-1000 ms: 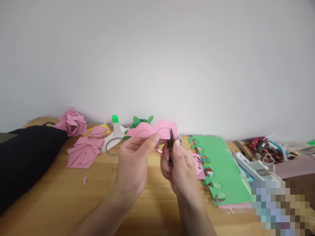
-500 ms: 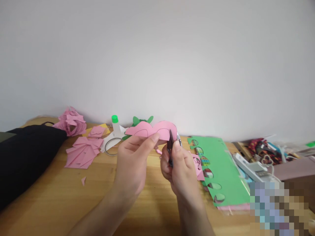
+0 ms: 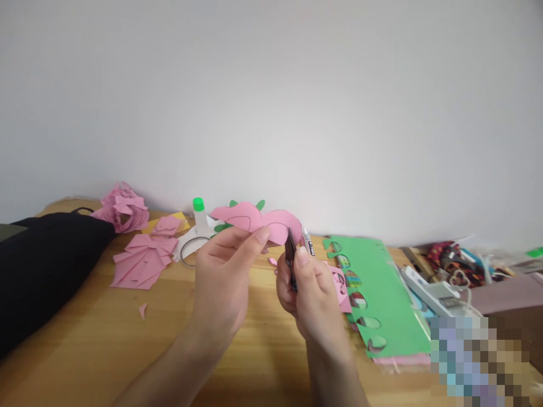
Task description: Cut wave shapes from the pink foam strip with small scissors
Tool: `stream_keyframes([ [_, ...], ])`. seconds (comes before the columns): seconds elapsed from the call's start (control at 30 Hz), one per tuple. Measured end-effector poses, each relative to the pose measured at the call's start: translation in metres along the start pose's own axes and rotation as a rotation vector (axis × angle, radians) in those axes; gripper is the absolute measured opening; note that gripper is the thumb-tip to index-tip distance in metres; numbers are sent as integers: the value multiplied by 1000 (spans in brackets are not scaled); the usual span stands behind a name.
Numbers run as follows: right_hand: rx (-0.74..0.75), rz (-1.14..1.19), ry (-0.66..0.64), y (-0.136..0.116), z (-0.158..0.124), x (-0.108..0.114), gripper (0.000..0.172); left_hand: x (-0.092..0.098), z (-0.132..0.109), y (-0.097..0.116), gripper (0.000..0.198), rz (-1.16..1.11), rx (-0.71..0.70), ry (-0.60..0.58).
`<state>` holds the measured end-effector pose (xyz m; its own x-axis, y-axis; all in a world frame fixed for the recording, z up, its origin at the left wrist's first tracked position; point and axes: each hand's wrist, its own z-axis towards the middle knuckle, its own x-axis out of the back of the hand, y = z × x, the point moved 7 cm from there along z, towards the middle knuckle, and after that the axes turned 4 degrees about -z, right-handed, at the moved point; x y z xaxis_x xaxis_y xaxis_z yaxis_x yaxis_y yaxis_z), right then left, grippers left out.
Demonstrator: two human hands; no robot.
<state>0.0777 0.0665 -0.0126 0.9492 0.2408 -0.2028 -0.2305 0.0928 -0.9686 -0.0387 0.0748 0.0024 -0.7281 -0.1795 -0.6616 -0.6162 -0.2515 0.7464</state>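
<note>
My left hand [image 3: 224,271] pinches the lower edge of a pink paper [image 3: 244,215] with a wavy outline and curved dark lines drawn on it. The paper is held up above the table. My right hand [image 3: 311,282] is closed round the handles of dark scissors [image 3: 291,254]. Their blades reach up to the right part of the paper, along a drawn curve. My fingers hide most of the handles.
On the wooden table [image 3: 254,350] behind my hands stand a glue stick [image 3: 199,212] and a tape roll [image 3: 190,249]. Folded pink paper [image 3: 146,263] lies left, beside black fabric [image 3: 46,271]. Green cut-out paper [image 3: 382,288] and a power strip [image 3: 428,291] lie right.
The pink paper has tilted and bent slightly in my left hand. The scissors have shifted a little left along the drawn curve.
</note>
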Motion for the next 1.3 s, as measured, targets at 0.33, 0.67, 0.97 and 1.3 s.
stream_keyframes([
  [0.33, -23, 18, -10, -1, -1, -2, 43, 1, -1, 1, 13, 25, -10, 20],
  [0.67, -18, 3, -15, -1, -1, -2, 41, 1, 2, 2, 12, 24, -37, 14],
  [0.97, -17, -68, -13, -1, -2, -2, 44, 2, 1, 5, 11, 3, -32, 30],
  [1.3, -37, -50, -21, 0, -2, -1, 44, 2, 4, 12, 13, 118, -75, -50],
])
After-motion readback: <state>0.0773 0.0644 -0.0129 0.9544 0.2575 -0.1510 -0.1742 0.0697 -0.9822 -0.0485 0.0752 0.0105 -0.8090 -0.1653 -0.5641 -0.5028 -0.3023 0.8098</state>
